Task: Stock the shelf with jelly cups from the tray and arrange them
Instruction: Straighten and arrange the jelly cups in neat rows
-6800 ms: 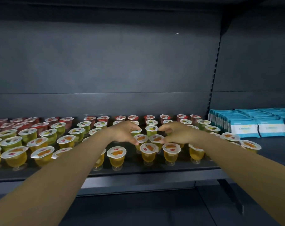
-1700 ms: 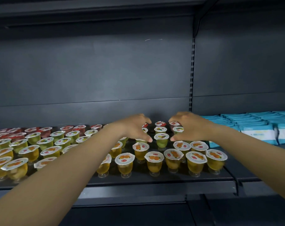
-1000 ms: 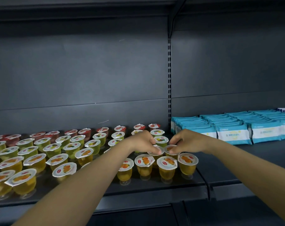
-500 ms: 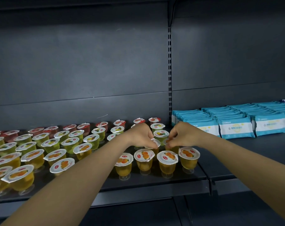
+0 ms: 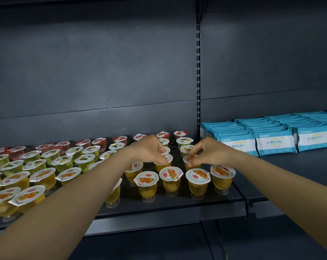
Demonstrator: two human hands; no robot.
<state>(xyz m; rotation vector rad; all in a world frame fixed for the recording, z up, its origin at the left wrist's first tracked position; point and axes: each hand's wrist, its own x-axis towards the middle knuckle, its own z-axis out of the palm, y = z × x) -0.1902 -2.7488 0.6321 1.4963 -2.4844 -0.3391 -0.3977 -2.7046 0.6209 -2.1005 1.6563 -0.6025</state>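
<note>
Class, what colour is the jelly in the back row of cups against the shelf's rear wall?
Red, seen in the head view: the back row of cups.

Left arm: bare, reaching forward from the lower left, wrist level. Left hand (image 5: 149, 149): palm down, fingers curled downward, fingertips (image 5: 163, 162) bunched and pinching. Right arm: bare, reaching in from the lower right. Right hand (image 5: 208, 153): palm down, fingers curled, thumb and fingertips pinched together. The hands are close together, apart.
</note>
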